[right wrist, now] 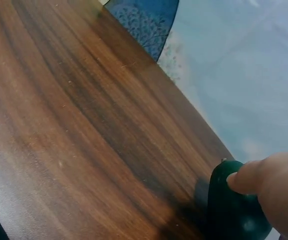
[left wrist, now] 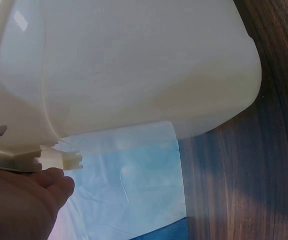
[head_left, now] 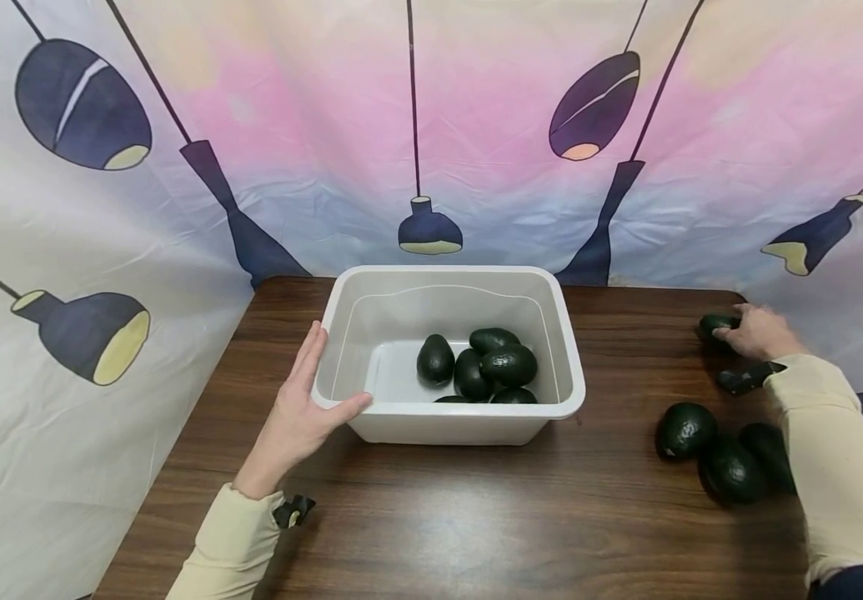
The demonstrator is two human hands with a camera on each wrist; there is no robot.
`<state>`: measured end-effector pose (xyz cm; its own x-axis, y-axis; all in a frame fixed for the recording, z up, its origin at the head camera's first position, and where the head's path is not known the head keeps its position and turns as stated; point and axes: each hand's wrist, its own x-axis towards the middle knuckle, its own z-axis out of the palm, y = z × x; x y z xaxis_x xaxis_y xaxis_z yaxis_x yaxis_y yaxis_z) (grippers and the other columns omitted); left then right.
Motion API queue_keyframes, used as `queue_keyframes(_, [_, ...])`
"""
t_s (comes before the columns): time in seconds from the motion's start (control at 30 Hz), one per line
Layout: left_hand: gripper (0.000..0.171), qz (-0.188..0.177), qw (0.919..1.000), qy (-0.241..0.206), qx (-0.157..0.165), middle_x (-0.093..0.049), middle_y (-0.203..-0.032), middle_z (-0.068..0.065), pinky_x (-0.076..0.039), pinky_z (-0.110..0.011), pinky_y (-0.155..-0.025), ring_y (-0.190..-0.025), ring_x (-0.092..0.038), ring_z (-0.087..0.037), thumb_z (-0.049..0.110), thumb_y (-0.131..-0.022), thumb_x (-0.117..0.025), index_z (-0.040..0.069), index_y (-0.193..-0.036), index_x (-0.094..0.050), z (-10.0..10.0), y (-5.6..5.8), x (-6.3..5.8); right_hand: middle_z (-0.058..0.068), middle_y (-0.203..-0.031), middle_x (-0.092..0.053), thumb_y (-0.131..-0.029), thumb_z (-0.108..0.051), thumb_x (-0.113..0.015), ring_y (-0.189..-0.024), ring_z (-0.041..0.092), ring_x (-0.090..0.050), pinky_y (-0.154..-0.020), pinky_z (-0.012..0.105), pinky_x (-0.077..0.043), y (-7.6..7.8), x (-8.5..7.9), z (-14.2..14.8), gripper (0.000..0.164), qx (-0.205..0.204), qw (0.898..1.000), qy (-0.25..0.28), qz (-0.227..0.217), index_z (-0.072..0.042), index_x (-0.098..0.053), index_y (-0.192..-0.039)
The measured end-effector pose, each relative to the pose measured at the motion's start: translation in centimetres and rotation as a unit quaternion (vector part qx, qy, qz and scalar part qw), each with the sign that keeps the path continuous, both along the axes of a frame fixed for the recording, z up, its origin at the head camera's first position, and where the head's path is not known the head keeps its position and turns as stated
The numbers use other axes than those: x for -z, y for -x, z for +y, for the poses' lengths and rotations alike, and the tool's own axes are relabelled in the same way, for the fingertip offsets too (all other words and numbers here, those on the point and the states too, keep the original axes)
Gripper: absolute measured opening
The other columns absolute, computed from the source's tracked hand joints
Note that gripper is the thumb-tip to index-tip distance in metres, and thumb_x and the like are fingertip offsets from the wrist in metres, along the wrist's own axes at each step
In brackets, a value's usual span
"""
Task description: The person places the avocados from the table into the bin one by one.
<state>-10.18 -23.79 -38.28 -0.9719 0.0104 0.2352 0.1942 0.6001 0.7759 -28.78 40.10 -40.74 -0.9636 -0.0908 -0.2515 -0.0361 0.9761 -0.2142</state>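
At the table's far right corner, my right hand (head_left: 763,332) grips a dark green avocado (head_left: 718,323). In the right wrist view the thumb presses on the side of that avocado (right wrist: 228,205). My left hand (head_left: 292,421) rests at the near left corner of a pale grey plastic bin (head_left: 446,423), its straight fingers along the left side and the thumb over the front rim. The left wrist view shows the bin's outer wall (left wrist: 134,70) close up beside the hand (left wrist: 24,200). Several avocados (head_left: 509,365) lie inside the bin, partly hidden by its front wall.
Three more avocados (head_left: 731,468) sit together on the wooden table (head_left: 476,525) at the right, one partly behind the right sleeve (head_left: 829,450). A printed cloth (head_left: 326,125) with lamp shapes hangs behind the table's back edge and along its left side.
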Motion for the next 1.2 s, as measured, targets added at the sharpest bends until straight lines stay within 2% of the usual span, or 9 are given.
queue_keyframes(0.1, [0.104, 0.002, 1.0, -0.001, -0.002, -0.012, -0.161, 0.01, -0.026, -0.051, -0.109, -0.144, -0.02, -0.023, 0.033, -0.076, -0.085, 0.012, -0.156, -0.022, 0.0, 0.0, 0.0, 0.054, -0.121, -0.031, -0.095, -0.028, -0.054, -0.112, 0.067, -0.019, -0.094, 0.07, -0.02, -0.2, 0.2, -0.4, 0.069, -0.005, 1.0, -0.02, 0.02, 0.027, -0.032, -0.132])
queue_keyframes(0.17, [0.104, 0.002, 1.0, -0.002, -0.002, -0.012, -0.161, 0.01, -0.026, -0.051, -0.108, -0.144, -0.02, -0.023, 0.032, -0.076, -0.085, 0.012, -0.156, -0.022, 0.0, 0.0, 0.0, 0.053, -0.117, -0.035, -0.095, -0.027, -0.056, -0.11, 0.066, -0.018, -0.091, 0.068, -0.018, -0.2, 0.4, -0.5, 0.067, -0.006, 0.999, -0.026, 0.03, 0.025, -0.035, -0.13])
queue_keyframes(0.33, [0.103, -0.002, 1.0, -0.003, 0.003, -0.012, -0.161, 0.009, -0.026, -0.052, -0.109, -0.145, -0.019, -0.024, 0.033, -0.077, -0.084, 0.012, -0.156, -0.021, 0.1, 0.1, -0.1, 0.051, -0.116, -0.038, -0.093, -0.029, -0.058, -0.112, 0.067, -0.02, -0.091, 0.07, -0.02, -0.5, 1.0, -0.3, 0.069, 0.0, 0.999, -0.008, 0.033, 0.023, -0.032, -0.132])
queue_keyframes(0.43, [0.103, -0.003, 1.0, -0.003, 0.003, -0.012, -0.161, 0.008, -0.026, -0.052, -0.109, -0.145, -0.019, -0.024, 0.033, -0.077, -0.083, 0.012, -0.156, -0.021, 0.1, 0.2, -0.2, 0.05, -0.117, -0.038, -0.096, -0.043, -0.054, -0.115, 0.066, -0.02, -0.091, 0.071, -0.024, -0.7, 1.3, -0.1, 0.08, 0.011, 0.999, 0.014, 0.027, 0.022, -0.029, -0.135])
queue_keyframes(0.57, [0.103, 0.001, 1.0, -0.003, 0.002, -0.012, -0.161, 0.009, -0.026, -0.052, -0.109, -0.145, -0.02, -0.024, 0.033, -0.077, -0.084, 0.011, -0.155, -0.022, 0.2, 0.2, -0.1, 0.05, -0.122, -0.036, -0.097, -0.056, -0.046, -0.121, 0.065, -0.015, -0.095, 0.072, -0.022, -1.1, 1.7, -0.1, 0.088, 0.029, 0.998, 0.04, 0.033, 0.02, -0.029, -0.138])
queue_keyframes(0.7, [0.103, 0.004, 1.0, -0.001, 0.003, -0.012, -0.161, 0.01, -0.027, -0.051, -0.108, -0.144, -0.02, -0.024, 0.033, -0.076, -0.084, 0.011, -0.155, -0.022, 0.2, 0.1, -0.1, 0.05, -0.119, -0.04, -0.098, -0.053, -0.046, -0.123, 0.066, -0.012, -0.097, 0.072, -0.017, -1.4, 2.2, -0.1, 0.083, 0.035, 0.997, 0.047, 0.052, 0.017, -0.03, -0.139])
queue_keyframes(0.83, [0.103, 0.003, 1.0, 0.003, 0.002, -0.012, -0.161, 0.008, -0.027, -0.053, -0.108, -0.144, -0.02, -0.025, 0.033, -0.077, -0.084, 0.01, -0.155, -0.022, 0.2, 0.0, -0.1, 0.051, -0.112, -0.042, -0.099, -0.053, -0.043, -0.117, 0.067, -0.015, -0.093, 0.07, -0.019, -1.5, 2.6, -0.3, 0.082, 0.045, 0.996, 0.038, 0.06, 0.016, -0.028, -0.14])
queue_keyframes(1.07, [0.103, -0.003, 1.0, 0.003, -0.001, -0.011, -0.161, 0.008, -0.027, -0.054, -0.108, -0.144, -0.02, -0.025, 0.034, -0.077, -0.083, 0.011, -0.156, -0.021, 0.1, -0.1, -0.1, 0.057, -0.121, -0.012, -0.099, -0.051, -0.046, -0.109, 0.072, -0.016, -0.082, 0.071, -0.03, -1.7, 2.7, -0.9, 0.08, 0.075, 0.994, 0.067, 0.043, 0.012, -0.024, -0.143])
queue_keyframes(1.2, [0.103, -0.001, 1.0, 0.0, -0.002, -0.011, -0.161, 0.009, -0.027, -0.054, -0.107, -0.144, -0.021, -0.025, 0.034, -0.077, -0.084, 0.012, -0.156, -0.021, 0.1, -0.2, -0.1, 0.057, -0.125, -0.006, -0.098, -0.051, -0.047, -0.111, 0.074, -0.014, -0.079, 0.073, -0.031, -2.1, 2.8, -1.1, 0.081, 0.082, 0.992, 0.081, 0.048, 0.011, -0.023, -0.144])
